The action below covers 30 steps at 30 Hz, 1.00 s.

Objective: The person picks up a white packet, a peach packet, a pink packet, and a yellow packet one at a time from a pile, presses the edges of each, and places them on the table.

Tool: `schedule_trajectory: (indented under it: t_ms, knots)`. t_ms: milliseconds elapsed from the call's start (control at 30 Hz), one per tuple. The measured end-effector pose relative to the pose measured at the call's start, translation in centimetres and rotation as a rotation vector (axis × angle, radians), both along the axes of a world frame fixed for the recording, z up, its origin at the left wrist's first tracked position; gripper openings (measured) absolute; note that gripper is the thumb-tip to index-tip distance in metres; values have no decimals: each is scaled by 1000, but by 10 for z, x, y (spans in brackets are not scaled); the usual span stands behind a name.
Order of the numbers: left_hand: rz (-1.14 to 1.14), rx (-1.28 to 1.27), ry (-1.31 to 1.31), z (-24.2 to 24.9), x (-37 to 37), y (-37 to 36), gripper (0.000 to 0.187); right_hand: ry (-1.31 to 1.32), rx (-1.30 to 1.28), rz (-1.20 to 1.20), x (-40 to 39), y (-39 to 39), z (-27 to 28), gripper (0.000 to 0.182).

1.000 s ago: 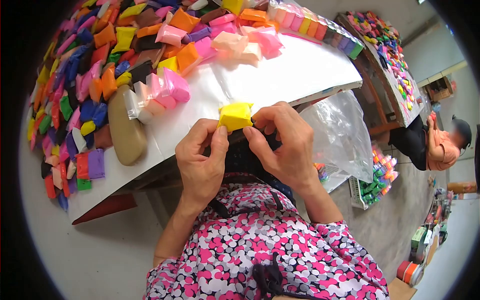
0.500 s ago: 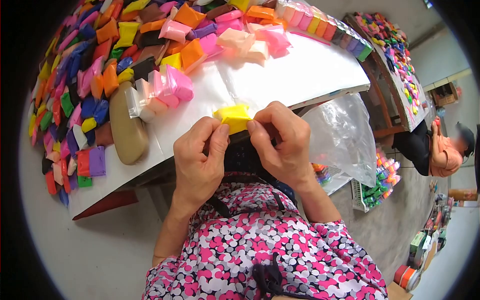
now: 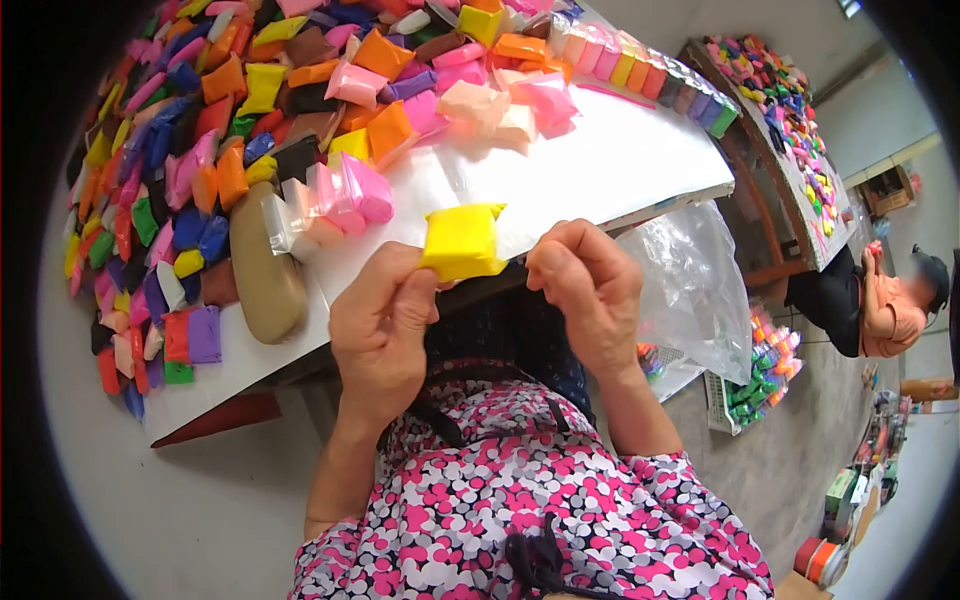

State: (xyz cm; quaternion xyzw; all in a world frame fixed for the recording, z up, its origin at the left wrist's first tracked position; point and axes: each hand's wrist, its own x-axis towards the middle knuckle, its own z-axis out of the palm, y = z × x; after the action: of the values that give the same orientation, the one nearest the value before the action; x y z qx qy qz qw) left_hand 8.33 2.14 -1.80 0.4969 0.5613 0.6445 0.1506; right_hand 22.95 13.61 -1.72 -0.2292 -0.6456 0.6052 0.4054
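My left hand point(image 3: 382, 310) pinches a yellow packet point(image 3: 462, 242) by its lower left corner, between thumb and curled fingers. The packet is a soft-looking block in thin plastic, held just above the table's front edge. A short gap to its right separates it from my right hand point(image 3: 590, 290). That hand's thumb and fingers are pressed together; whether anything is between them is hidden. Left of the packet, pink and pale packets point(image 3: 350, 195) stand in a row on the white tabletop point(image 3: 600, 165), beside a long tan rounded object point(image 3: 265, 270).
Many coloured packets point(image 3: 190, 180) are heaped over the table's left and back. A row of packets point(image 3: 640, 70) lines the back right. Below hang clear plastic sheeting point(image 3: 690, 280) and a filled basket point(image 3: 715, 400). Another person point(image 3: 890, 305) sits by a second table point(image 3: 775, 150).
My right hand has come off the yellow packet and moved right. The packet, still in my left hand, now shows its broad face more fully. The view has shifted slightly.
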Motion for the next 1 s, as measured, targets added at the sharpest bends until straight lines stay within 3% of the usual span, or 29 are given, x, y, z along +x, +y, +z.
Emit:
schedule_trajectory:
  t_ms: [67,200,300,433,533,633,667,767,800,900,1000]
  knots:
    - [-25,114,-135,-6,0,2,12,3,-343,171,3,6,4,26]
    - [-163,203,-293,-14,4,9,15,287,-516,708,-7,13,-3,54]
    - [-205,160,-287,-16,4,11,15,227,-473,580,-15,13,9,55]
    - [-173,55,-286,-11,-3,10,18,164,-458,605,-23,23,20,52]
    - [-41,-248,-224,13,-4,3,17,104,-364,528,-38,31,30,50]
    - [243,-82,153,13,-17,-2,16,124,96,329,-66,43,18,51]
    - [251,-121,147,29,-21,-7,18,34,229,322,-70,50,19,54]
    - [377,-150,425,45,-44,-5,22,-127,428,285,-82,48,20,55]
    - [449,-187,689,45,-54,-3,40,-124,530,206,-90,48,10,52]
    - [439,-203,952,53,-60,9,61,-183,659,188,-102,50,0,50]
    - [361,-383,889,49,-62,14,74,-251,715,172,-108,49,-6,46]
